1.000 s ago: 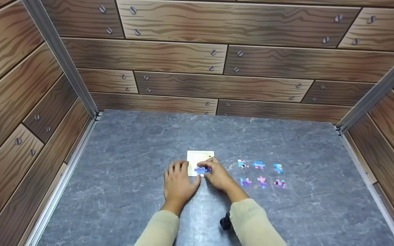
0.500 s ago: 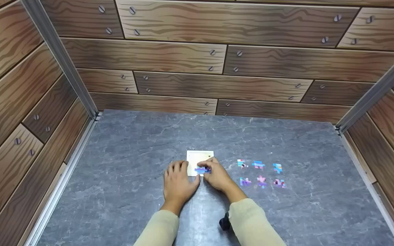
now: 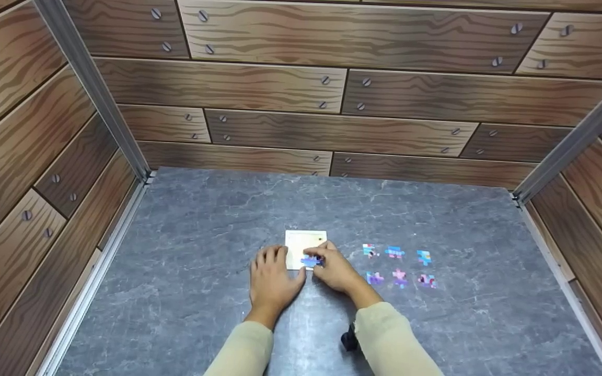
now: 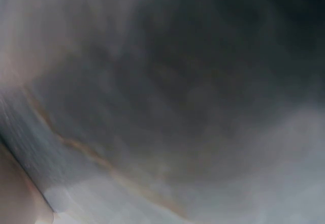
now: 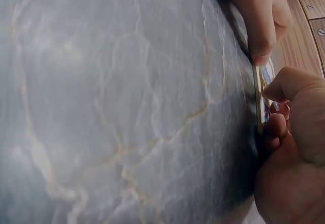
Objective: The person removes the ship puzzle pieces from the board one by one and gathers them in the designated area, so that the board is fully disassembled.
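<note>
A small cream puzzle tray (image 3: 301, 239) lies flat on the grey marbled table. My left hand (image 3: 275, 274) rests at its left side, fingertips at the left edge and thumb near the front edge. My right hand (image 3: 336, 269) pinches a blue and purple jigsaw piece (image 3: 309, 260) between thumb and index finger, low over the tray's front right part. The right fingers partly hide the piece. In the right wrist view the right thumb (image 5: 279, 84) reaches over the tray's edge, and the left thumb (image 5: 261, 51) is at the same edge. The left wrist view is dark and blurred.
To the right of the tray, several loose jigsaw pieces (image 3: 399, 277) lie in two rows. A black device (image 3: 349, 338) sits at the right sleeve. Wood-patterned walls (image 3: 275, 125) enclose the table at the back and both sides.
My right hand and the jigsaw piece have shifted slightly to the right over the tray. The left hand, the tray and the loose pieces stay put.
</note>
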Demonstrator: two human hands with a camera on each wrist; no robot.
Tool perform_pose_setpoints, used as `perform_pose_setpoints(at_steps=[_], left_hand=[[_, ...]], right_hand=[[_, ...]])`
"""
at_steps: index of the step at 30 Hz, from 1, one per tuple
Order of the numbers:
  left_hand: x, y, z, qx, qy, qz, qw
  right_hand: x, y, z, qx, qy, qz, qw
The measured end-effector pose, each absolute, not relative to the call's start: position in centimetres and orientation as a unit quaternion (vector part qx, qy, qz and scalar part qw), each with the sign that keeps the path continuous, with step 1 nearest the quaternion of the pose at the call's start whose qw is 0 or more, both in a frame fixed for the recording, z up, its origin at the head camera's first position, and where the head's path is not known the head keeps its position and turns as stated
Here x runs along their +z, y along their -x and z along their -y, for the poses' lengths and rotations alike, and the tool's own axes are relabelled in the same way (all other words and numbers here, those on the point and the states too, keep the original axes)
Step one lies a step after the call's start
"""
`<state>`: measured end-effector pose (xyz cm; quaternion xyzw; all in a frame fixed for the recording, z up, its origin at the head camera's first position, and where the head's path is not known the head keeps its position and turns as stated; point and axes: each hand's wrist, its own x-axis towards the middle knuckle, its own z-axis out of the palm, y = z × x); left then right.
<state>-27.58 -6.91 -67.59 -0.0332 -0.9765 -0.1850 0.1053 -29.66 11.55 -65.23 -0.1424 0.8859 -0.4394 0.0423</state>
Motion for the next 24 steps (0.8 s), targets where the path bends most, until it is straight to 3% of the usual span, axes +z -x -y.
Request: perform_pose_setpoints(at_steps=[15, 24], left_hand=[[-67.5, 27.5, 6.8, -0.187, 0.028, 0.975, 0.113], [-67.4, 27.4, 6.9, -0.183, 0.027, 0.976, 0.112]], right_hand=[[-64.8, 29.5, -12.0, -0.431, 0.153, -0.889, 0.018], [-63.2, 28.1, -13.6, -0.362, 0.22, -0.905, 0.025]])
